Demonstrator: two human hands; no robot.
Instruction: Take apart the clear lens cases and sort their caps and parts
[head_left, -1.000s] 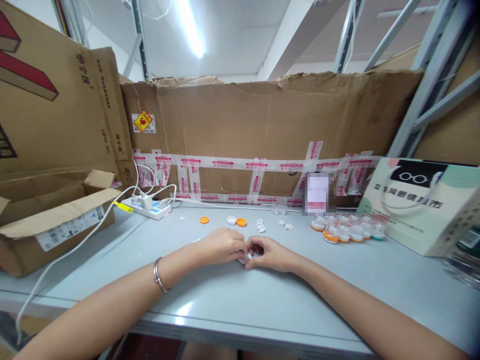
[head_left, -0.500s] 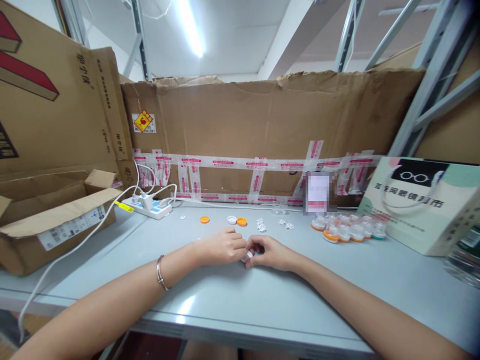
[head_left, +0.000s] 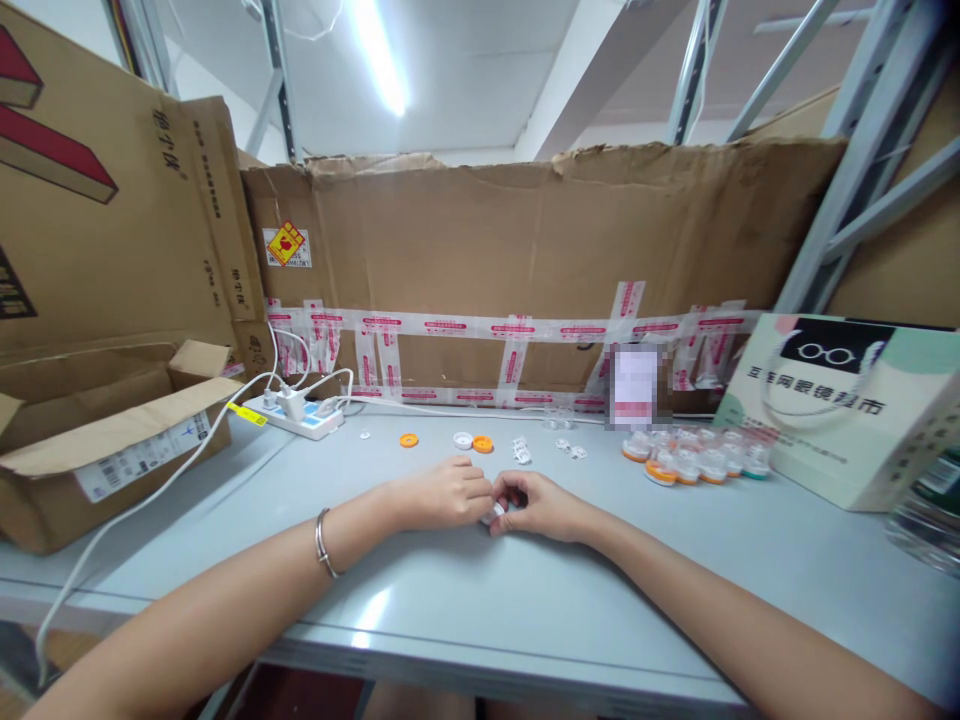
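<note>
My left hand (head_left: pixel 452 492) and my right hand (head_left: pixel 544 507) meet over the middle of the table. Between their fingertips is a small round white piece (head_left: pixel 493 514), mostly covered by the fingers. My right thumb and fingers pinch its right side; my left fingers are curled against its other side. Beyond the hands lie an orange ring (head_left: pixel 409 440), a white ring (head_left: pixel 463 440) and a second orange ring (head_left: pixel 483 445). Small white parts (head_left: pixel 521 450) form a little pile, with more white bits (head_left: pixel 576 452) to their right.
Clear round cases with coloured bases (head_left: pixel 701 462) cluster at right, by a paper bag (head_left: pixel 832 420) and a bottle (head_left: pixel 930 520). A power strip (head_left: pixel 304 418) and an open cardboard box (head_left: pixel 150 440) stand left. A cardboard wall (head_left: pixel 465 250) closes the back.
</note>
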